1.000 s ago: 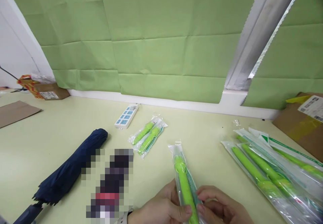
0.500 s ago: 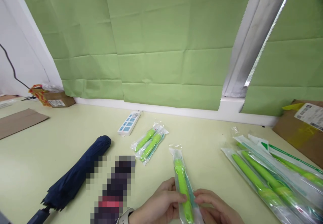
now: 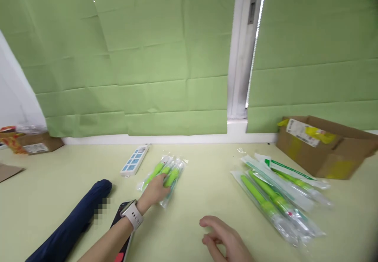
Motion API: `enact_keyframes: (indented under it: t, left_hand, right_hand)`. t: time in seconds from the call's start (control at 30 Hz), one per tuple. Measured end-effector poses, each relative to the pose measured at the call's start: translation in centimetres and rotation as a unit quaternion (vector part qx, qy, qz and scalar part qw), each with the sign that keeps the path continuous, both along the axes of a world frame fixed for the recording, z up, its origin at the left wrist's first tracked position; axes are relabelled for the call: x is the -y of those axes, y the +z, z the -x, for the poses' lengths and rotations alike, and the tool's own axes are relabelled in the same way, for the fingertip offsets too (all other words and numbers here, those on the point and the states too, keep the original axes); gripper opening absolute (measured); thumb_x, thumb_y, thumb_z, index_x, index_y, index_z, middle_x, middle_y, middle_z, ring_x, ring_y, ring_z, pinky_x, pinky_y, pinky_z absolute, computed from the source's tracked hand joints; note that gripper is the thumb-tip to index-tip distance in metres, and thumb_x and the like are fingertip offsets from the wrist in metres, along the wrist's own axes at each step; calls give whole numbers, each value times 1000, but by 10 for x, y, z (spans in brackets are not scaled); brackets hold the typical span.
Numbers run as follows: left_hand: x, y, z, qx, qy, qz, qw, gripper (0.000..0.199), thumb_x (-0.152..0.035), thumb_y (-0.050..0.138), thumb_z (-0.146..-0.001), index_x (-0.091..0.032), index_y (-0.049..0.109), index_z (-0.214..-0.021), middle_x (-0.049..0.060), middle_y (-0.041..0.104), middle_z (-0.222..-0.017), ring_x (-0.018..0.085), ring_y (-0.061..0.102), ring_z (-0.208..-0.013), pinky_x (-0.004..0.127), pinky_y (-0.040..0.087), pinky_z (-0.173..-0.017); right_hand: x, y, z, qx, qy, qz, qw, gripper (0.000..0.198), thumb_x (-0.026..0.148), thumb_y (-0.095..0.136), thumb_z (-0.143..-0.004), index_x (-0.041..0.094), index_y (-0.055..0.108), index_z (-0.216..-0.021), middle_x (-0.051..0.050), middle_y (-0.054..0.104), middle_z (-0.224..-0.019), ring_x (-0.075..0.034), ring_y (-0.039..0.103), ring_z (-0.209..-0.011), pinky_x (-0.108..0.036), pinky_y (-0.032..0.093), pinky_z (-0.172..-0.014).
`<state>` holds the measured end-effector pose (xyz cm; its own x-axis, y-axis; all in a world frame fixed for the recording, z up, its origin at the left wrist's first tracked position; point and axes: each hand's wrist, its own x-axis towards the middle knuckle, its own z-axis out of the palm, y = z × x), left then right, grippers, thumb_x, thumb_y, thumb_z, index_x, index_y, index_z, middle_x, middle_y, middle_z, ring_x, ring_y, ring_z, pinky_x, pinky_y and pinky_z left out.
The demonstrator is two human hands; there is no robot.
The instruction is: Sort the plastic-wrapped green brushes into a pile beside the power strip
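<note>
My left hand (image 3: 155,193) reaches forward, its fingers closed over a bright green stick in a clear plastic bag (image 3: 171,179). That bag lies on the table against two similar bagged green sticks (image 3: 154,173); the fingers partly cover them. My right hand (image 3: 226,238) is held above the near part of the table, fingers curved and apart, with nothing in it. Right of it lies a pile of longer bagged green sticks (image 3: 265,199), some in sleeves with green print. Under my left forearm is a dark phone-like device (image 3: 117,214), partly hidden.
A folded navy umbrella (image 3: 76,218) lies at the left. Behind the phone-like device is a white power strip (image 3: 135,160). An open cardboard box (image 3: 319,147) stands at the back right, a smaller box (image 3: 44,142) at the back left. Green curtain (image 3: 165,77) hangs along the back.
The bagged green stick, held between both hands before, now lies beside the other two under my left hand. My right hand has let go. The view has turned right.
</note>
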<state>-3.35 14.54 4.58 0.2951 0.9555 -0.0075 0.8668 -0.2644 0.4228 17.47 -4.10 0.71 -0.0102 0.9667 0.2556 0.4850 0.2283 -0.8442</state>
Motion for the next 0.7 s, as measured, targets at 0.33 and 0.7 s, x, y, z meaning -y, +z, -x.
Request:
enact_keyframes:
  t: [0.33, 0.7]
  left_hand:
    - [11, 13, -14, -229, 24, -131, 964, 24, -35, 62, -97, -15, 65, -109, 7, 68, -110, 22, 66, -98, 43, 56, -86]
    - [7, 2, -5, -235, 31, -221, 946, 31, -19, 49, -98, -5, 58, -124, 18, 68, -110, 31, 63, -103, 45, 49, -87]
  right_hand:
    - [-5, 3, -6, 58, -28, -30, 997, 22, 22, 45, -93, 22, 66, -99, -2, 73, -80, -15, 72, -67, -21, 55, -61]
    - [-6, 25, -24, 196, -124, -25, 973, 28, 21, 37, -100, 21, 64, -108, -5, 76, -103, -16, 73, -82, -28, 58, -77]
